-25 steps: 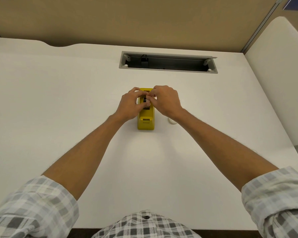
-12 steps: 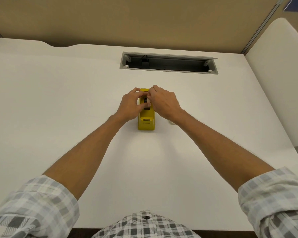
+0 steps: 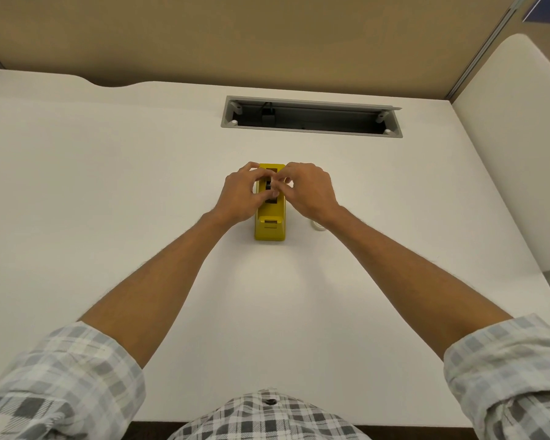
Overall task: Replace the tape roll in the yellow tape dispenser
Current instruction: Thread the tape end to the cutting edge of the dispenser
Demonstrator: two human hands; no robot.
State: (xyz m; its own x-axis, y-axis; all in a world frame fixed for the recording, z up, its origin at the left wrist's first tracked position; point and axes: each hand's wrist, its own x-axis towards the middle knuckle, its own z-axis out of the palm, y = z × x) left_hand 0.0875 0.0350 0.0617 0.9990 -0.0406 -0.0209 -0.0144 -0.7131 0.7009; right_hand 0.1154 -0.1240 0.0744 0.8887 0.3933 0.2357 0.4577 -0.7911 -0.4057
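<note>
My rolled-up plaid left sleeve [image 3: 45, 385], soft woven cloth in grey and white checks, fills the 7 o'clock corner, and my bare forearm runs from it up toward the middle of the smooth, matte white desk [image 3: 108, 185]. My left hand [image 3: 240, 195] curls against the left side of the yellow tape dispenser [image 3: 270, 223], fingers bent in over its top, thumb and fingertips narrowed to a pinch at the open slot. The dispenser stands at the centre of the desk, a glossy, blocky plastic body with rounded corners, its long axis running 12 to 6 o'clock and its cutter end toward me; I can read no brand or writing on it. Something dark sits in the slot between my fingertips, too hidden to say whether either hand actually grips it. At 12 o'clock from the dispenser lies a long rectangular grey cable tray [image 3: 311, 117] set into the desk, its lid open. My right hand [image 3: 308, 190] mirrors the left on the other side, fingers pinched close over the same slot. Just beside my right wrist, at 4 o'clock from the dispenser, a small white rounded edge [image 3: 318, 227] peeks out on the desk, mostly covered. My right sleeve [image 3: 508, 376] closes the 5 o'clock corner.
</note>
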